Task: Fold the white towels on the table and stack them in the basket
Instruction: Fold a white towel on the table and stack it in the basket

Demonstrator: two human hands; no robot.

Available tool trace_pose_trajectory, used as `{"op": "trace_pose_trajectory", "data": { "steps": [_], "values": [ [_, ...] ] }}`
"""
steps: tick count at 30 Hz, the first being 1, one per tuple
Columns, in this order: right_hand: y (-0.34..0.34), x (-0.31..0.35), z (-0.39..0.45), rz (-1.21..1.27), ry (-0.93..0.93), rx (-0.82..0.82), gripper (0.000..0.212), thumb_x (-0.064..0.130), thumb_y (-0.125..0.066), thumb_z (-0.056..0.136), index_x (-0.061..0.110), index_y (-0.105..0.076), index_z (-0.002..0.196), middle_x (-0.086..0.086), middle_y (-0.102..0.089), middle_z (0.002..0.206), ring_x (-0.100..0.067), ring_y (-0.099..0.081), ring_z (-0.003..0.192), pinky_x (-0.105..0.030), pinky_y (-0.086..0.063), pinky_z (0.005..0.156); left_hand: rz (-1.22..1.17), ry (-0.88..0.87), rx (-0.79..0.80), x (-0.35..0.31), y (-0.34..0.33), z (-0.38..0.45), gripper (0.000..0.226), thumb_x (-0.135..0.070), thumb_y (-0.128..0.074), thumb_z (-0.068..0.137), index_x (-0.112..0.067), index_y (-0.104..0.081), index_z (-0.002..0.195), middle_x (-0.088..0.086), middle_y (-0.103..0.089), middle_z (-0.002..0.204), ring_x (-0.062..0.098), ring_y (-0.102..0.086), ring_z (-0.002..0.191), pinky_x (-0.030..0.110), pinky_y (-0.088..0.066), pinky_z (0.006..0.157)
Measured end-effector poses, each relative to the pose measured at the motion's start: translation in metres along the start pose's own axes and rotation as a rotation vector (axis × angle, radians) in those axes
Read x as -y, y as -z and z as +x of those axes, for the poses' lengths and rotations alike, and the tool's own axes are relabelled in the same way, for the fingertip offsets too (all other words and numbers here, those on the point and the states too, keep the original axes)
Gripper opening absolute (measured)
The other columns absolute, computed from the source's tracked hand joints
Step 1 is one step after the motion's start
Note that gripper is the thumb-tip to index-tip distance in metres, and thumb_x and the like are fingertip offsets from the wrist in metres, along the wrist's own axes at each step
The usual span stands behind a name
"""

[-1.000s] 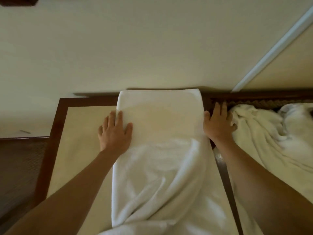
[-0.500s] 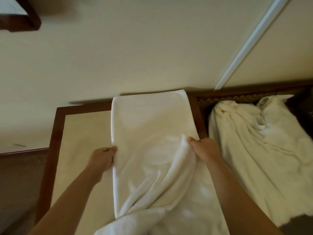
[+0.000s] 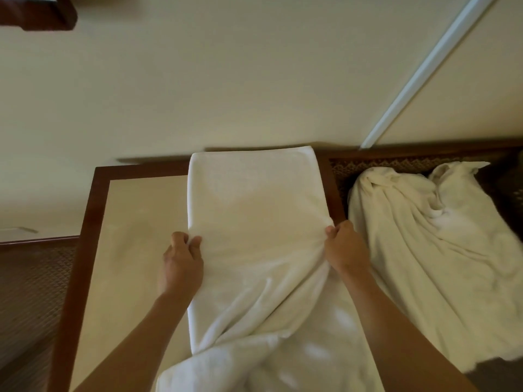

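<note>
A long white towel (image 3: pixel 254 205) lies lengthwise on the table (image 3: pixel 133 222), its far part flat, its near part rumpled and hanging toward me. My left hand (image 3: pixel 181 264) pinches the towel's left edge about halfway along. My right hand (image 3: pixel 343 247) pinches the right edge at the same height, and the cloth bunches between the two grips. To the right, a second white towel (image 3: pixel 424 236) lies crumpled over a dark woven surface (image 3: pixel 396 165) that may be the basket; I cannot tell.
The table has a dark wooden frame (image 3: pixel 93 222) and a pale top. A cream wall (image 3: pixel 226 80) rises right behind it, with a white strip (image 3: pixel 424 72) running diagonally. A dark woven panel (image 3: pixel 31 292) sits lower at the left.
Both hands slid back from the towel's far part, where they lay flat, to its middle. They now pinch the left and right edges.
</note>
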State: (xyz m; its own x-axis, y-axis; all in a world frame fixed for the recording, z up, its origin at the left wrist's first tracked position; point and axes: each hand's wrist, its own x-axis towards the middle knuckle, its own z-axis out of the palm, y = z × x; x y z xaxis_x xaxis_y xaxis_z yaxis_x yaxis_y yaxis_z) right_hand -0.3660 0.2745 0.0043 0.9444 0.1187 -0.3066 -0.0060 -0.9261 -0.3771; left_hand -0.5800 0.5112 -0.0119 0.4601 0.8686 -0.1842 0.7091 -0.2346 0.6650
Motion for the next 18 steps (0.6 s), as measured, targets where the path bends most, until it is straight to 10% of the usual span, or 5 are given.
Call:
{"op": "trace_pose_trajectory", "data": {
  "steps": [11,18],
  "values": [
    [0.000,0.012,0.001,-0.037,0.008,0.007,0.039,0.040,-0.040,0.108,0.005,-0.050,0.121,-0.019,-0.067,0.113,-0.039,-0.064,0.099,-0.037,-0.038,0.071,0.010,0.157,0.083,0.009,0.014,-0.045,0.024,-0.038,-0.048,0.106,-0.016,-0.056,0.101,-0.007,-0.055,0.078,0.023,-0.048,0.085,0.033,-0.033,0.075],
    [0.000,0.013,-0.011,0.083,-0.005,0.013,0.037,0.041,-0.046,0.106,0.006,-0.047,0.118,-0.015,-0.062,0.107,-0.038,-0.062,0.100,-0.037,-0.037,0.072,0.066,0.023,0.113,0.022,0.011,-0.040,0.029,-0.040,-0.050,0.104,-0.015,-0.041,0.093,0.018,-0.062,0.091,0.041,-0.058,0.086,0.042,-0.043,0.069]
  ]
}}
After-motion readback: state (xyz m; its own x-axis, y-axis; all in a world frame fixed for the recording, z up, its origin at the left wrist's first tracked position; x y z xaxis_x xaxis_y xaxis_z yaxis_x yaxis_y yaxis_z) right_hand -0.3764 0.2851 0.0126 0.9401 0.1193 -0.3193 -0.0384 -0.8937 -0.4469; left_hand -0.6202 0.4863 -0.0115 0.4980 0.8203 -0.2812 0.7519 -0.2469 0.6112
